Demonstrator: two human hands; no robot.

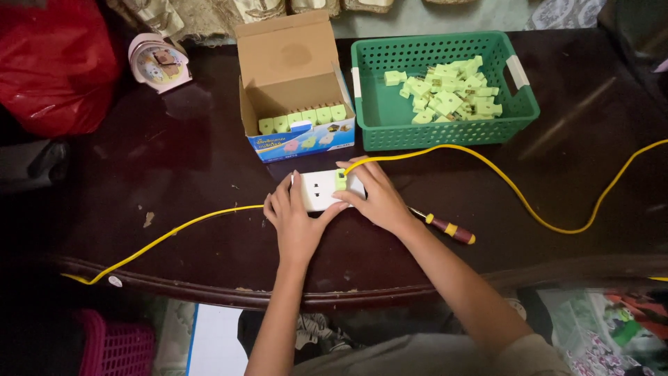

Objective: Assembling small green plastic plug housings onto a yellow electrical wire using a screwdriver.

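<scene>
The left hand (296, 221) is gripping the left end of a white socket block (321, 189) lying on the dark counter (195, 174), fingers curled around its edge. The right hand (374, 196) is covering the block's right end, fingertips pressing a small green plug (341, 179) seated in it. A yellow cable (529, 205) is running out to both sides. A screwdriver (449, 228) is lying just beside the right wrist. Behind are sitting an open cardboard box (296, 83) and a green basket (445, 122) of plugs.
</scene>
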